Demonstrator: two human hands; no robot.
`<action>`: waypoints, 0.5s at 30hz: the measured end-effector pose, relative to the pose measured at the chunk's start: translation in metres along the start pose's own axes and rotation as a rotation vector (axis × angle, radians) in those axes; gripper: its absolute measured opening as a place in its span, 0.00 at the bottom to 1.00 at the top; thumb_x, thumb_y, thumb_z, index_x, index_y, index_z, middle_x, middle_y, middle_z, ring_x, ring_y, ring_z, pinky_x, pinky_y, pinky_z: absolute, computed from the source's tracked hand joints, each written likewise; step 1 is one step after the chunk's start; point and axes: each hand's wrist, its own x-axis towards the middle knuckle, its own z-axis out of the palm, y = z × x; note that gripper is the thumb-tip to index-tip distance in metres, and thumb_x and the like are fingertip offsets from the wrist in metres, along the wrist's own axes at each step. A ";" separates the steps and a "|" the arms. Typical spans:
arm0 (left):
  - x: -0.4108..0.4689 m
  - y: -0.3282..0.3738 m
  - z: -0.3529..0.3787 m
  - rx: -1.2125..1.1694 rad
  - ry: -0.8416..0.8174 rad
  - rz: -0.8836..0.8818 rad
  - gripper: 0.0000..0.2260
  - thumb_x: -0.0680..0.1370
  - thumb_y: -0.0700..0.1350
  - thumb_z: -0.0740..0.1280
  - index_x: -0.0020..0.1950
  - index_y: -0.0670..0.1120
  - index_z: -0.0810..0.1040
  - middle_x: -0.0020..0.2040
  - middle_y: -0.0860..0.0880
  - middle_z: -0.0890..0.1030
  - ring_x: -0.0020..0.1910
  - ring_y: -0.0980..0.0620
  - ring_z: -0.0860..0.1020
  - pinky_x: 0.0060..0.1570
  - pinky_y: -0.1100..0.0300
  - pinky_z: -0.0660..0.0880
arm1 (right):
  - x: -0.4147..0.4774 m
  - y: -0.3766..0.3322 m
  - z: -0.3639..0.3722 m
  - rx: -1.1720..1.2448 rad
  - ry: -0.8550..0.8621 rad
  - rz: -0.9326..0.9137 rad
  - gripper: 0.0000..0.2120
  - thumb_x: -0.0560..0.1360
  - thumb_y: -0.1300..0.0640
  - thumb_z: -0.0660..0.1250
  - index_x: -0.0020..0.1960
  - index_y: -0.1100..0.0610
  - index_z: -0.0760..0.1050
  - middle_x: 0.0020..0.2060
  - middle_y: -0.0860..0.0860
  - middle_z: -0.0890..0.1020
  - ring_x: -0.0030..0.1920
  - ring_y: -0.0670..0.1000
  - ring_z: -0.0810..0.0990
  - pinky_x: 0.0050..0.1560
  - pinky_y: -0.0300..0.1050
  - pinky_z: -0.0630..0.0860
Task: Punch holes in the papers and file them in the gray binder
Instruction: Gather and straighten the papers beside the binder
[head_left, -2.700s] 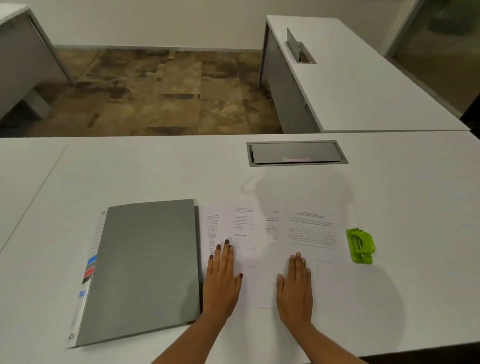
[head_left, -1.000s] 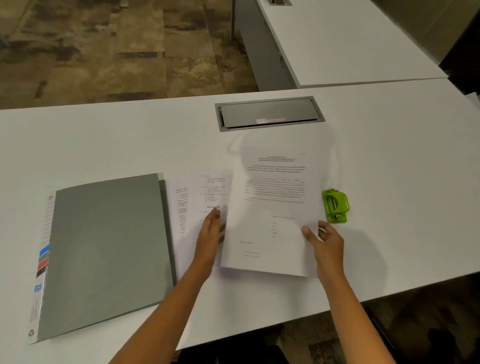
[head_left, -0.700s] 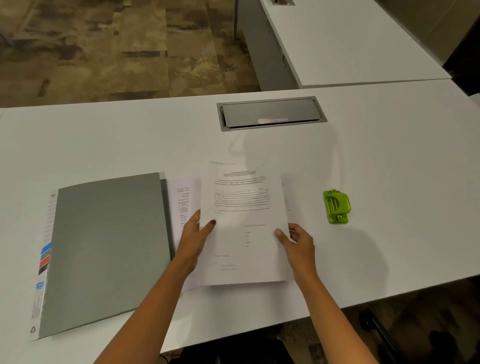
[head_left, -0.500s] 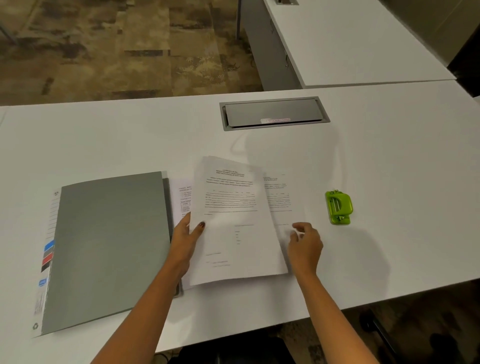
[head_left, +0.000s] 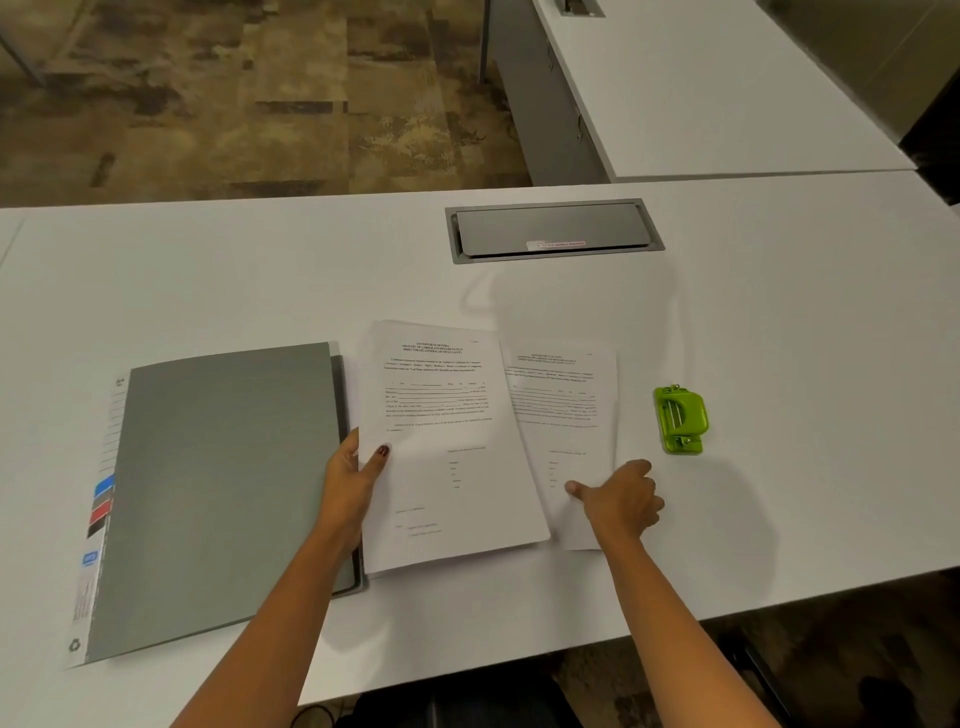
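A closed gray binder (head_left: 218, 488) lies on the white table (head_left: 260, 270) at the left, coloured tabs showing along its left edge. Right of it, a printed sheet (head_left: 447, 441) lies tilted over other papers; my left hand (head_left: 353, 483) pinches its left edge, thumb on top. A second printed sheet (head_left: 563, 410) lies partly under it to the right. My right hand (head_left: 621, 499) rests on that sheet's lower right part with fingers curled and thumb pointing left. A small green hole punch (head_left: 680, 418) sits right of the papers, apart from both hands.
A gray cable hatch (head_left: 553, 228) is set into the table behind the papers. A second white desk (head_left: 727, 88) stands at the back right. Patterned floor shows beyond the table's far edge, and the near edge runs just below my forearms.
The top sheet has moved left from beside the punch to beside the binder, uncovering a second sheet. My right hand let go of it and now rests on the uncovered sheet.
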 end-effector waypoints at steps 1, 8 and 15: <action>0.000 0.000 -0.001 0.002 0.004 0.003 0.18 0.79 0.42 0.64 0.69 0.47 0.71 0.62 0.47 0.79 0.56 0.43 0.80 0.54 0.43 0.78 | 0.001 -0.001 0.000 0.018 -0.014 0.015 0.37 0.61 0.51 0.80 0.60 0.64 0.65 0.57 0.64 0.75 0.59 0.65 0.72 0.56 0.58 0.71; 0.003 -0.002 -0.007 0.033 0.059 -0.006 0.17 0.79 0.42 0.63 0.68 0.47 0.71 0.62 0.46 0.79 0.56 0.42 0.79 0.56 0.41 0.76 | -0.010 -0.004 -0.024 0.137 0.174 -0.185 0.17 0.75 0.58 0.67 0.62 0.62 0.72 0.58 0.60 0.76 0.53 0.61 0.77 0.49 0.53 0.75; 0.007 -0.008 -0.008 0.013 0.059 -0.073 0.15 0.82 0.43 0.57 0.69 0.47 0.71 0.63 0.45 0.78 0.58 0.43 0.78 0.60 0.41 0.74 | -0.056 -0.029 -0.078 0.252 0.579 -0.729 0.08 0.75 0.62 0.67 0.53 0.62 0.78 0.41 0.57 0.83 0.36 0.55 0.81 0.35 0.41 0.74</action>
